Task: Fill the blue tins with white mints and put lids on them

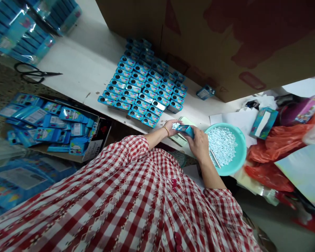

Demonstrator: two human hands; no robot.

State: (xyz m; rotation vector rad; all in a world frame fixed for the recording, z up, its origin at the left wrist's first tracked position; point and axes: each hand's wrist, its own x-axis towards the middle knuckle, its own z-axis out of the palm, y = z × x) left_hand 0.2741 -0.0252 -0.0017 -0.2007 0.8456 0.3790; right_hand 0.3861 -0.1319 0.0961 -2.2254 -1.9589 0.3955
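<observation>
My right hand grips a small blue printed box, held lying over toward my left hand. My left hand is cupped palm up, with small white pieces resting in it at the end of the box. Just right of my right hand is a turquoise basin full of small pale pieces. A slim metal tool lies on those pieces. Beyond my left hand, rows of blue boxes stand packed together on the white table, many showing a dark round hole on top.
A large cardboard carton borders the table's far side, with a single blue box beside it. Black scissors lie at the left. An open carton of blue boxes sits lower left; red plastic bags crowd the right.
</observation>
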